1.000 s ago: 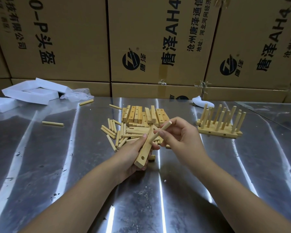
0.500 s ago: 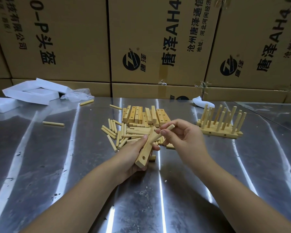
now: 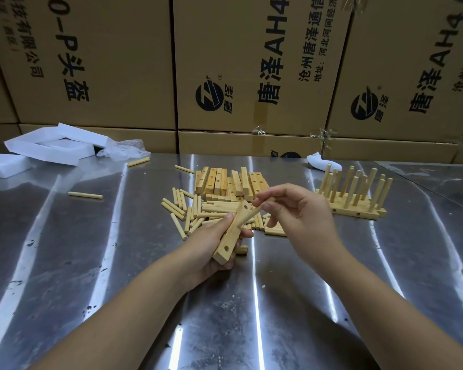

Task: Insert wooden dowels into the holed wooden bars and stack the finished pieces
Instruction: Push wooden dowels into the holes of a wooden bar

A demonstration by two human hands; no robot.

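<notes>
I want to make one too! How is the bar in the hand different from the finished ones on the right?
The bar is held tilted in the left hand; the finished pieces lie flat on the table. The bar shows an empty hole and meets only one dowel; the finished pieces are full of upright ones. Both are pale wood.

A left hand and a right hand hold one pale holed wooden bar and one round wooden dowel. Three stray dowels lie apart from a loose pile too crowded to count, beside about ten unfilled bars. Roughly a dozen upright dowels stand at right.
</notes>
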